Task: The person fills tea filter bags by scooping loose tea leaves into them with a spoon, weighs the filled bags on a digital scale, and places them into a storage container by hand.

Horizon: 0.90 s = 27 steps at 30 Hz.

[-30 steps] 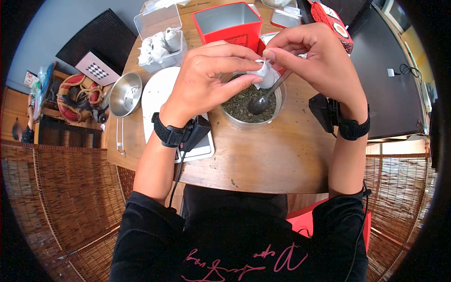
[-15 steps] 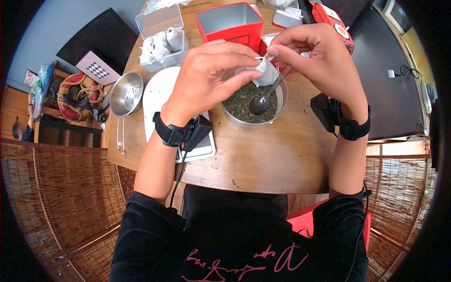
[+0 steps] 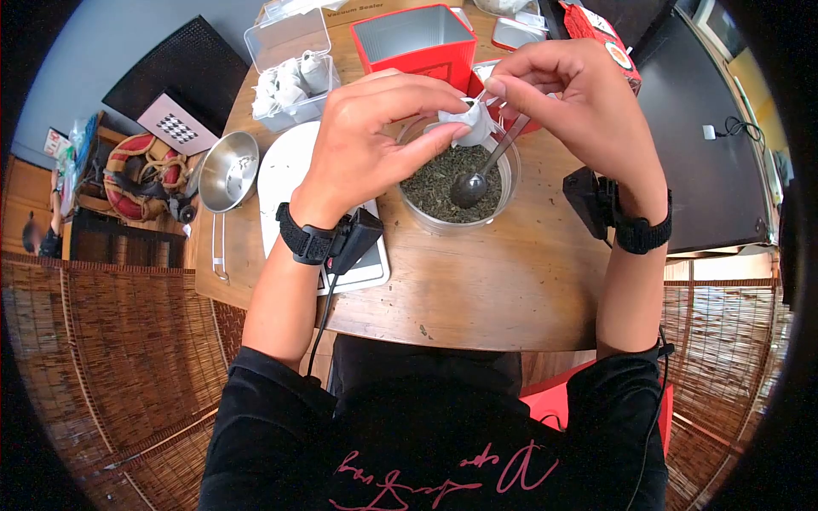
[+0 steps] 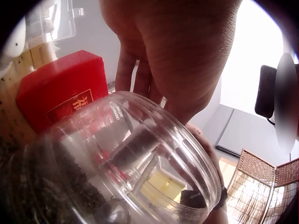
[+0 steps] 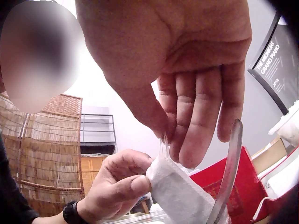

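Note:
A white tea bag (image 3: 469,126) hangs over a clear round tub (image 3: 515,180) of dried tea leaves (image 3: 430,189). My left hand (image 3: 366,136) pinches the bag's edge between thumb and fingers. My right hand (image 3: 588,106) pinches the bag's thin drawstring (image 5: 163,145) between thumb and forefinger, its other fingers loosely bent in the right wrist view. A metal spoon (image 3: 470,189) rests in the leaves, its handle leaning up toward the right hand. In the left wrist view the tub's wall covers the fingertips and bag.
Left of the tub lies a white scale (image 3: 285,166), partly under the left arm. Beyond it stand a steel pan (image 3: 228,175) and an open clear box (image 3: 294,115) with several filled tea bags (image 3: 290,83). A red tin (image 3: 417,58) stands behind the tub.
The tea bag has shifted left and tilted toward the left hand, with more of its drawstring side showing. Both hands keep their pinches, and the spoon and tub stay put.

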{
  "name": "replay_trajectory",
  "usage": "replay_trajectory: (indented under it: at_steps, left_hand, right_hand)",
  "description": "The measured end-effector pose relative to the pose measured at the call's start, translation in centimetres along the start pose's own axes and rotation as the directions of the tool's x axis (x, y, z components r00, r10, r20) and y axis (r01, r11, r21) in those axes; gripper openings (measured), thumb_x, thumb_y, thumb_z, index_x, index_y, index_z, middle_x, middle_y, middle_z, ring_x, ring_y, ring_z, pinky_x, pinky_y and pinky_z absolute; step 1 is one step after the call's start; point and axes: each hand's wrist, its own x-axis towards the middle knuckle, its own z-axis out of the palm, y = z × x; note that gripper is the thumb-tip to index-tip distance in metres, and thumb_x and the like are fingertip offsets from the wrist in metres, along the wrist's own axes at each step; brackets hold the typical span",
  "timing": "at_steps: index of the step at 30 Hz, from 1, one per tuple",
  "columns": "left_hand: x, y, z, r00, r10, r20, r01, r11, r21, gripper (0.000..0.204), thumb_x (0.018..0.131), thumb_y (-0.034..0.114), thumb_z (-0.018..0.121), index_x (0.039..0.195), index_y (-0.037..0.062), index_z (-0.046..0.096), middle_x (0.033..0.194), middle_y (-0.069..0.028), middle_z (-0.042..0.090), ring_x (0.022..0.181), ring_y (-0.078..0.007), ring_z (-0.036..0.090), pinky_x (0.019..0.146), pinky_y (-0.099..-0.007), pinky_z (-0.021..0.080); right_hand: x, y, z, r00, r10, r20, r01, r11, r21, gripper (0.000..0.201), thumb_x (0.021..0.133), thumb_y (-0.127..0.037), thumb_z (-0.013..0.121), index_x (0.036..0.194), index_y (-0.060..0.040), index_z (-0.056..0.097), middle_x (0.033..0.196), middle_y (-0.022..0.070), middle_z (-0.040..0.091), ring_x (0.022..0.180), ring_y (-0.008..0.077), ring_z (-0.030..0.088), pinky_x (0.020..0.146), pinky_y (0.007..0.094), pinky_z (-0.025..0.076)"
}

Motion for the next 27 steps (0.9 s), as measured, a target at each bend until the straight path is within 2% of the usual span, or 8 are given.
replay_trajectory:
  at_steps: [6, 9, 12, 14, 15, 17, 24, 27]
  left_hand:
    - [0.03, -0.17, -0.11, 0.998, 0.05, 0.034, -0.051, 0.998, 0.029, 0.023, 0.079, 0.004, 0.084, 0.102, 0.005, 0.081, 0.103, -0.0101, 0.078, 0.088, -0.0212, 0.072, 0.081, -0.0328, 0.056]
    - [0.0, -0.45, 0.05, 0.996, 0.082, 0.024, -0.083, 0.995, 0.055, 0.023, 0.079, 0.004, 0.083, 0.102, 0.0046, 0.081, 0.103, -0.0093, 0.077, 0.088, -0.0202, 0.07, 0.079, -0.0316, 0.056]
    - [-0.12, -0.39, 0.12, 1.0, 0.005, 0.03, -0.006, 0.999, 0.035, 0.024, 0.078, 0.006, 0.081, 0.102, 0.0087, 0.081, 0.102, -0.0068, 0.076, 0.09, -0.0252, 0.071, 0.08, -0.0352, 0.057]
    - [-0.14, -0.39, 0.16, 1.0, 0.004, 0.031, -0.005, 1.0, 0.027, 0.023, 0.079, 0.006, 0.081, 0.102, 0.0088, 0.082, 0.102, -0.0066, 0.076, 0.09, -0.0249, 0.071, 0.08, -0.0351, 0.057]
    - [-0.13, -0.39, 0.18, 1.0, 0.005, 0.031, -0.005, 1.0, 0.018, 0.023, 0.08, 0.007, 0.081, 0.102, 0.009, 0.082, 0.102, -0.0065, 0.076, 0.09, -0.0245, 0.07, 0.079, -0.0349, 0.057]
    - [-0.09, -0.38, 0.2, 1.0, 0.017, 0.025, -0.018, 1.0, 0.023, 0.021, 0.08, 0.007, 0.081, 0.101, 0.0087, 0.081, 0.101, -0.0068, 0.076, 0.089, -0.0241, 0.071, 0.078, -0.0346, 0.057]
    - [-0.08, -0.18, 0.38, 1.0, -0.011, -0.02, 0.011, 1.0, -0.014, 0.018, 0.078, 0.008, 0.084, 0.096, 0.0055, 0.08, 0.094, -0.0085, 0.077, 0.078, -0.023, 0.07, 0.071, -0.0329, 0.057]
    - [-0.1, -0.13, 0.33, 1.0, -0.016, -0.02, 0.016, 1.0, 0.004, 0.018, 0.077, 0.007, 0.085, 0.095, 0.005, 0.079, 0.094, -0.0085, 0.077, 0.08, -0.0232, 0.071, 0.073, -0.0334, 0.058]
  right_hand:
    - [0.07, 0.13, -0.19, 0.998, -0.056, -0.011, 0.055, 0.997, -0.059, 0.019, 0.095, -0.011, 0.073, 0.097, 0.0074, 0.074, 0.076, 0.0052, 0.073, 0.068, 0.0072, 0.067, 0.062, 0.0236, 0.056]
    - [0.08, -0.27, -0.43, 0.998, 0.034, 0.045, -0.03, 0.997, -0.07, 0.018, 0.098, -0.011, 0.072, 0.101, 0.007, 0.074, 0.086, 0.0051, 0.074, 0.076, 0.0074, 0.068, 0.067, 0.024, 0.058]
    - [0.16, -0.05, -0.06, 0.998, 0.033, 0.053, -0.031, 0.998, -0.05, 0.018, 0.098, -0.01, 0.072, 0.101, 0.0074, 0.073, 0.085, 0.0054, 0.074, 0.075, 0.0082, 0.069, 0.067, 0.0245, 0.058]
    - [0.18, 0.07, 0.3, 0.999, -0.041, -0.013, 0.04, 0.998, -0.041, 0.017, 0.095, -0.009, 0.071, 0.094, 0.0075, 0.075, 0.073, 0.0061, 0.073, 0.064, 0.0081, 0.066, 0.059, 0.0242, 0.055]
    - [0.16, 0.02, 0.23, 0.999, -0.041, -0.013, 0.04, 0.998, -0.041, 0.017, 0.095, -0.009, 0.071, 0.094, 0.0075, 0.075, 0.073, 0.0061, 0.073, 0.064, 0.0081, 0.066, 0.059, 0.0242, 0.055]
    - [0.12, -0.15, -0.01, 1.0, 0.005, 0.026, -0.003, 0.996, -0.094, 0.017, 0.097, -0.009, 0.072, 0.1, 0.0077, 0.073, 0.086, 0.0059, 0.074, 0.076, 0.0093, 0.07, 0.067, 0.0249, 0.059]
    - [0.09, -0.16, 0.04, 0.999, 0.02, 0.039, -0.019, 1.0, -0.025, 0.018, 0.097, -0.009, 0.072, 0.1, 0.0079, 0.073, 0.086, 0.0068, 0.074, 0.077, 0.0095, 0.071, 0.067, 0.025, 0.06]
    - [0.11, -0.41, 0.07, 0.998, 0.042, 0.044, -0.041, 0.999, -0.021, 0.018, 0.098, -0.01, 0.072, 0.1, 0.0076, 0.073, 0.085, 0.007, 0.074, 0.077, 0.0096, 0.071, 0.067, 0.0251, 0.06]
